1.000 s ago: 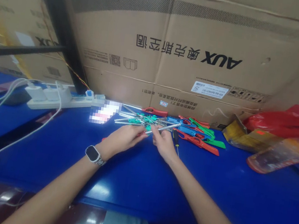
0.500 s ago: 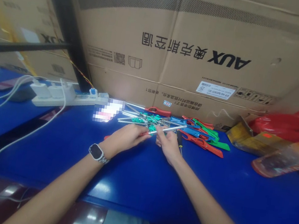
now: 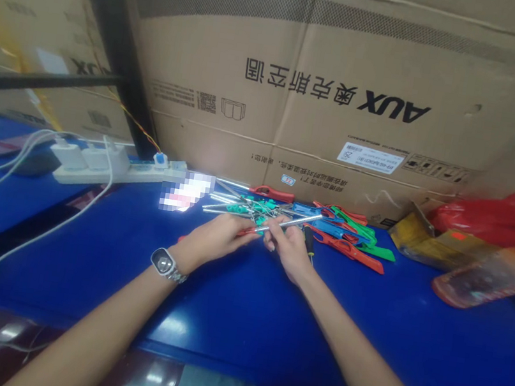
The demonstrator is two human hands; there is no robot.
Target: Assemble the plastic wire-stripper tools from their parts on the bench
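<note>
My left hand (image 3: 219,236), with a watch on its wrist, is closed around the red handle of a long-nosed lighter. The lighter's silver tube (image 3: 304,220) points up to the right. On that tube, near the handle, the fingers of my right hand (image 3: 291,246) are closed; its fingertips are partly hidden. Just behind both hands lies a heap of silver tubes with green plastic pieces (image 3: 263,205). A screwdriver (image 3: 309,239) with a black and yellow handle lies beside my right hand, partly covered by it.
Red, blue and green lighter handles (image 3: 360,250) are piled to the right, and another red lighter (image 3: 271,193) lies behind. A white power strip (image 3: 139,171) with cables stands left. A cardboard box (image 3: 268,123) walls off the back of the blue table (image 3: 231,305). A plastic jar (image 3: 481,281) lies right.
My right hand's fingers have shifted slightly and curl more at the tube. My left hand stays nearly in place on the red handle.
</note>
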